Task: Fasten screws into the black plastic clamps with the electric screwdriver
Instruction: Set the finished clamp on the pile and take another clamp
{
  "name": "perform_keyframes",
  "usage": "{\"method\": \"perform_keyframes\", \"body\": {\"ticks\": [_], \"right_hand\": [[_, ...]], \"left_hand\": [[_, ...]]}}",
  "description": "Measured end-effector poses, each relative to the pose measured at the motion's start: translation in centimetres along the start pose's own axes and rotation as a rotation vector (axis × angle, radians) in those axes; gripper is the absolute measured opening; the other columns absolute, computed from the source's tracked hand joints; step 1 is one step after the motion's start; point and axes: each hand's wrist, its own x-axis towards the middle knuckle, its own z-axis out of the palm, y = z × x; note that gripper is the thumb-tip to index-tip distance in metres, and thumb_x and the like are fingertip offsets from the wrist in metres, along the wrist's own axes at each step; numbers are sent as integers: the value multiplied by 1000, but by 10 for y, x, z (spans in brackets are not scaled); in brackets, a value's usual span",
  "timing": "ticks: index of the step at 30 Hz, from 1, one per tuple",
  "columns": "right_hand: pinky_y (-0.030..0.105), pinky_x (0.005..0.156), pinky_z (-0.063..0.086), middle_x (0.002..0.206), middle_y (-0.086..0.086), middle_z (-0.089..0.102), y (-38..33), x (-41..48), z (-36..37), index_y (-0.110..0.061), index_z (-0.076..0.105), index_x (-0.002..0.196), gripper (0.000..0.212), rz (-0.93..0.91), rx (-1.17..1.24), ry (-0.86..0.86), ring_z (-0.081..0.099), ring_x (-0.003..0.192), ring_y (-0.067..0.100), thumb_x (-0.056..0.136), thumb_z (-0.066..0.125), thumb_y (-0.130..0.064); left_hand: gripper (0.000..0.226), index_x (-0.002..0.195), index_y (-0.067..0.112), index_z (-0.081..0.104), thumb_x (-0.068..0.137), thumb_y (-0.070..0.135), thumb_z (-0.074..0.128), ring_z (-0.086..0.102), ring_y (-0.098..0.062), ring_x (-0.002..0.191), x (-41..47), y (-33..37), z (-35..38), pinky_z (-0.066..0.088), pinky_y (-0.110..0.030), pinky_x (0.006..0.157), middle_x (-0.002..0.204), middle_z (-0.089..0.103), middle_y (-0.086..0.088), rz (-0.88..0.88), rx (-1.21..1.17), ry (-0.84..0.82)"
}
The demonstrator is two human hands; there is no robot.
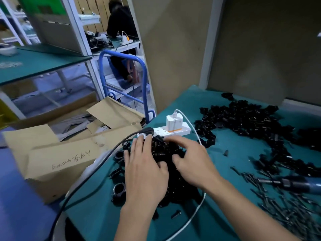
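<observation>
Left grip spread flat on the heap of black plastic clamps, right grip bent over it, pinch unclear: seemingly the picking stage. Next, single out one clamp; electric screwdriver and screws lie right of both grips

Illegible handwriting on cardboard box
</observation>
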Motion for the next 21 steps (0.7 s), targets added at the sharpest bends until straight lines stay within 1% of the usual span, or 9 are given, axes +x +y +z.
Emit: {"method": "perform_keyframes", "body": {"ticks": [3, 5, 8, 9, 11, 13, 15, 17, 21], "right_hand": [[-4, 90, 37, 104, -43, 67, 19, 1, -33, -45, 72, 113, 50, 63, 43, 152, 57, 104, -22, 83, 60, -7], [-7, 78, 37, 91, -42, 67, 37, 7, -56, -42, 74, 110, 44, 130, 4, 260, 56, 88, -28, 87, 62, -6], [8, 52, 43, 105, -18, 71, 67, 21, -83, -40, 65, 131, 48, 282, -144, 217, 58, 52, -9, 93, 63, -11], [14, 55, 46, 118, -6, 70, 76, 25, -88, -39, 57, 142, 54, 335, -229, 138, 61, 56, -5, 94, 64, -13], [22, 90, 50, 149, 4, 55, 94, 35, -91, -32, 42, 156, 69, 331, -352, -14, 66, 112, 7, 94, 66, -14], [28, 115, 35, 161, -1, 42, 109, 44, -92, -25, 37, 159, 70, 265, -359, -104, 45, 142, 17, 96, 67, -19], [37, 111, 42, 148, -5, 55, 112, 52, -84, -28, 51, 145, 47, 255, -357, -166, 52, 133, 18, 99, 62, -27], [46, 103, 47, 126, -2, 67, 120, 56, -83, -29, 58, 112, 14, 270, -440, -150, 60, 119, 24, 99, 57, -26], [42, 94, 48, 107, 3, 68, 143, 55, -83, -15, 68, 93, 15, 248, -355, 11, 60, 109, 26, 90, 55, -8]], "left_hand": [[71, 158, 24, 36, 91, 26, 60, 7, -13, 159, 6, 22, 4, -2, -38, 130, 171, 23, 3, 16, -35, 73], [68, 156, 22, 42, 91, 26, 62, 9, -14, 159, 9, 45, 12, -5, -34, 129, 170, 26, 1, 85, -80, 95], [66, 153, 21, 45, 90, 21, 62, 8, -17, 159, 14, 85, 33, -6, -32, 128, 171, 25, -1, 222, -129, 45], [66, 154, 21, 43, 91, 19, 62, 6, -18, 160, 16, 97, 42, -5, -33, 129, 172, 22, -2, 254, -128, 2], [69, 157, 20, 37, 91, 16, 60, 1, -19, 161, 24, 119, 62, -4, -36, 129, 173, 14, -4, 319, -86, -118], [72, 157, 20, 33, 90, 12, 57, -2, -19, 160, 34, 140, 84, -5, -37, 128, 174, 9, -3, 349, -9, -240], [68, 156, 18, 35, 92, 14, 55, 4, -20, 160, 44, 145, 96, -2, -38, 129, 173, 15, -4, 319, 100, -322], [57, 148, 19, 44, 92, 14, 53, 24, -23, 154, 54, 150, 109, 11, -40, 128, 163, 38, -5, 291, 181, -345], [43, 128, 20, 55, 87, 8, 54, 53, -25, 128, 66, 149, 122, 41, -35, 104, 125, 62, -5, 241, 194, -353]]}}
